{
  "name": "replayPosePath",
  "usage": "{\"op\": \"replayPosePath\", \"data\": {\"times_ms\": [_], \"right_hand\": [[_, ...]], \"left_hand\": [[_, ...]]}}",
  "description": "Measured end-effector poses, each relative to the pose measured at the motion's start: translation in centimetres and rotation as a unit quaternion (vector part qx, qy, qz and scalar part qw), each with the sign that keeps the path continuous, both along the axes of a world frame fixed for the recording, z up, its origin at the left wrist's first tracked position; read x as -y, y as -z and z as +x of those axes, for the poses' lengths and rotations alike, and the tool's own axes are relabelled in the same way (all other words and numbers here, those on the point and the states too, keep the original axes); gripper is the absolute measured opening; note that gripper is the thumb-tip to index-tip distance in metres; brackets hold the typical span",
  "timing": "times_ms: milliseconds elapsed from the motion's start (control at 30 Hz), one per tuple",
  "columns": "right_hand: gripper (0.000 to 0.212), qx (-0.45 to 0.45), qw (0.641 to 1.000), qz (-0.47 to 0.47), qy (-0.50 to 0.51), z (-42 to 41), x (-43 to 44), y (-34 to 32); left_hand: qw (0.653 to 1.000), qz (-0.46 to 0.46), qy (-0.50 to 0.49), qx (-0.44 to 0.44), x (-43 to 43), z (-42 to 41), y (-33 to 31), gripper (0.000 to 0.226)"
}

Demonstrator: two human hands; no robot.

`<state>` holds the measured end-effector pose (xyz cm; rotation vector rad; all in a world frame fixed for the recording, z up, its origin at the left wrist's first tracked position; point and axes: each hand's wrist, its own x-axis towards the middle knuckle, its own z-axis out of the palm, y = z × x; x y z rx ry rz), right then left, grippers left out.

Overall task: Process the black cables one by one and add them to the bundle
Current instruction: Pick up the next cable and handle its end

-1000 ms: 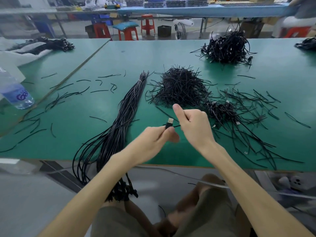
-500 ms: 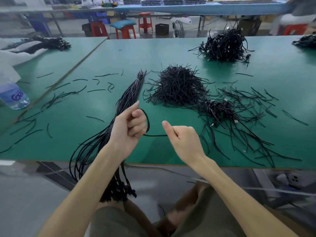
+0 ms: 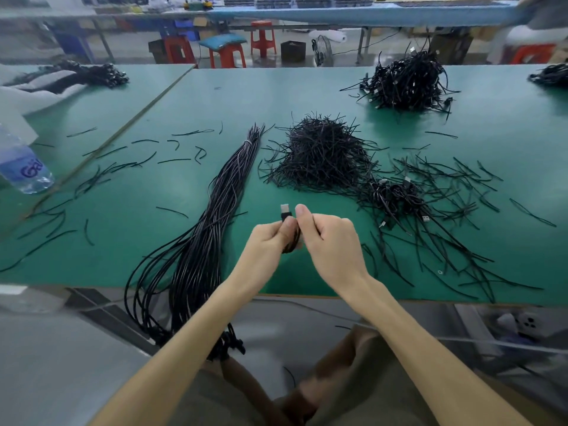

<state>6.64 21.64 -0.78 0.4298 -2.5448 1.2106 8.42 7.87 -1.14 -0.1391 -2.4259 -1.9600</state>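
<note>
Black cable coil (image 3: 292, 242) mid-frame, clamped in both grips — left hand (image 3: 266, 241), right hand (image 3: 333, 242) — one slip and it likely springs loose.

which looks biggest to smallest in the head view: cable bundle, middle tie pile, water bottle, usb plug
1. cable bundle
2. middle tie pile
3. water bottle, partly cut off by the frame edge, so unsure
4. USB plug

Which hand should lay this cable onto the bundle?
Likely left: the left hand grips the cable below its plug, and the bundle lies on that side; the right hand would cross over.
</note>
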Motion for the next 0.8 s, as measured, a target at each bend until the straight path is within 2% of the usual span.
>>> {"op": "replayPosePath", "data": {"times_ms": [67,133,200,300,400,467,633,733,800], "right_hand": [[0.063,-0.021,1.000,0.002,-0.016,1.0,0.4,0.3],[0.064,-0.032,0.999,0.009,-0.027,1.7,0.8,0.7],[0.064,-0.039,0.998,0.027,-0.033,1.9,0.9,1.2],[0.062,-0.054,0.996,0.066,-0.039,1.3,0.3,1.6],[0.059,-0.148,0.976,0.150,-0.059,0.8,-0.4,1.5],[0.058,-0.202,0.959,0.184,-0.076,0.5,-0.5,1.7],[0.053,-0.271,0.936,0.209,-0.081,0.0,-1.0,2.0],[0.053,-0.245,0.937,0.228,-0.100,0.0,-1.4,2.1],[0.054,-0.200,0.945,0.235,-0.110,-0.3,-2.0,2.3]], "left_hand": [[0.987,0.138,-0.012,0.083,-0.2,-0.3,0.2,0.043],[0.930,0.330,-0.002,0.165,-0.5,-0.7,-0.2,0.049],[0.863,0.461,-0.021,0.207,-0.2,-1.0,-0.8,0.046],[0.792,0.568,-0.055,0.216,0.9,-1.3,-1.9,0.033],[0.767,0.607,-0.044,0.204,1.8,-1.0,-2.7,0.035],[0.776,0.598,-0.022,0.198,1.9,-0.6,-3.1,0.039],[0.853,0.493,-0.018,0.170,1.6,-0.1,-3.1,0.040],[0.895,0.421,-0.008,0.149,1.5,0.2,-3.0,0.044],[0.943,0.314,-0.008,0.108,1.4,0.4,-3.0,0.048]]}}
